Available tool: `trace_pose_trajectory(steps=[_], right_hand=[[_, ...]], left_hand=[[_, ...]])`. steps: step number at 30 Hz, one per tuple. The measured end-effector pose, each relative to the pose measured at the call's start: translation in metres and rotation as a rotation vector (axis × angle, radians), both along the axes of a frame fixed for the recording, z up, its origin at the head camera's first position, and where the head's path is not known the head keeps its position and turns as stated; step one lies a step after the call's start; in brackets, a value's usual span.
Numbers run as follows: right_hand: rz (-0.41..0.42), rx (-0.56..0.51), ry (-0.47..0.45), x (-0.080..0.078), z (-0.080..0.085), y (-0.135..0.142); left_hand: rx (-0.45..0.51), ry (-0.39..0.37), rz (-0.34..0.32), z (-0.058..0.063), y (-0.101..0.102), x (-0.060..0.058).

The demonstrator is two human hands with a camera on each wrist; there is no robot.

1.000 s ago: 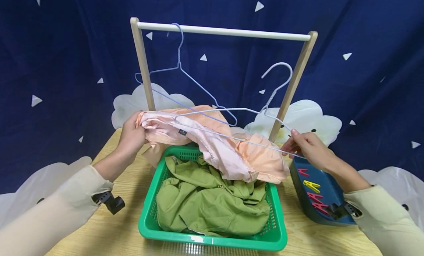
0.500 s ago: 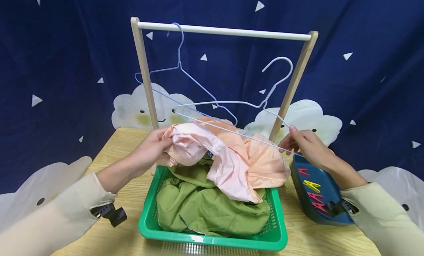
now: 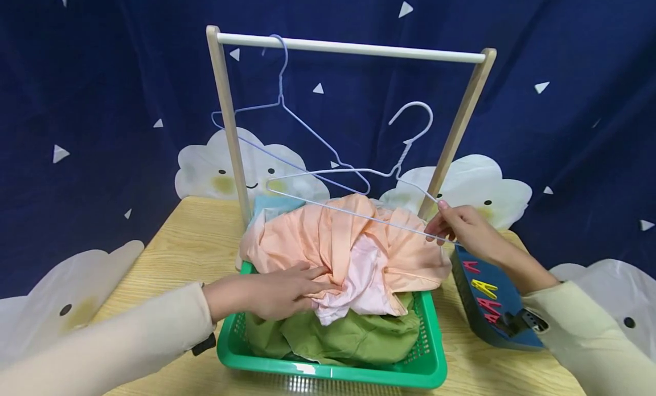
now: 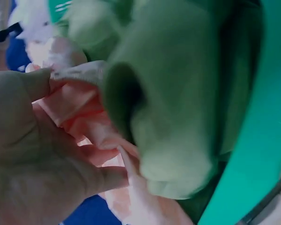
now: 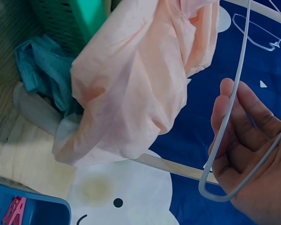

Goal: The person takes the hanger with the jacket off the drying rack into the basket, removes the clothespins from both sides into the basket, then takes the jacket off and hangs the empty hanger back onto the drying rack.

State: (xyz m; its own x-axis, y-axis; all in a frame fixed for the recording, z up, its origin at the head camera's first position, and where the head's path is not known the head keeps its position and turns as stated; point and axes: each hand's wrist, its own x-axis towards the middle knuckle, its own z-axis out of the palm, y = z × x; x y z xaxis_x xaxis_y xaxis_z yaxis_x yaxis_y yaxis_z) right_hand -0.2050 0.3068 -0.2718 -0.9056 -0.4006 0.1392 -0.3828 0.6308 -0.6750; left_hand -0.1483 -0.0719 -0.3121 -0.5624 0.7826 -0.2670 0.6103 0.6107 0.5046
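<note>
My right hand [image 3: 463, 231] pinches one end of a white wire hanger [image 3: 405, 152], held up in front of the rack with its hook upward. In the right wrist view the fingers curl about the hanger's bent wire corner [image 5: 210, 194]. A peach garment [image 3: 307, 239] with a paler pink inside lies bunched over the back of a green basket [image 3: 333, 374]. My left hand [image 3: 282, 292] rests on its near edge with fingers stretched out; in the left wrist view, thumb and fingers stand apart around the peach fabric [image 4: 84, 112]. Beneath is an olive-green garment [image 3: 359, 342].
A rack with wooden posts and a white bar [image 3: 353, 48] stands behind the basket. From its left part hangs a lavender hanger [image 3: 281, 82]. Light blue cloth [image 3: 274, 205] shows behind the peach garment. On the right, a blue tray [image 3: 463, 313] holds red and yellow clothespins [image 3: 484, 288].
My left hand has lowered the peach garment's lifted end, loosened its grip and moved right onto the cloth. The hanger in my right hand has shifted slightly left.
</note>
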Motion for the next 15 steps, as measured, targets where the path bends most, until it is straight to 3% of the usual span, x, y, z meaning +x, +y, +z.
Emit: trace_pose_trajectory(steps=[8,15], right_hand=[[0.046,0.022,-0.016,0.001,-0.006,0.002],[0.083,0.019,-0.034,0.000,-0.011,0.008]], left_hand=[[-0.229,-0.051,0.018,-0.014,0.011,-0.009],[-0.374,-0.080,0.039,-0.015,0.022,-0.014]])
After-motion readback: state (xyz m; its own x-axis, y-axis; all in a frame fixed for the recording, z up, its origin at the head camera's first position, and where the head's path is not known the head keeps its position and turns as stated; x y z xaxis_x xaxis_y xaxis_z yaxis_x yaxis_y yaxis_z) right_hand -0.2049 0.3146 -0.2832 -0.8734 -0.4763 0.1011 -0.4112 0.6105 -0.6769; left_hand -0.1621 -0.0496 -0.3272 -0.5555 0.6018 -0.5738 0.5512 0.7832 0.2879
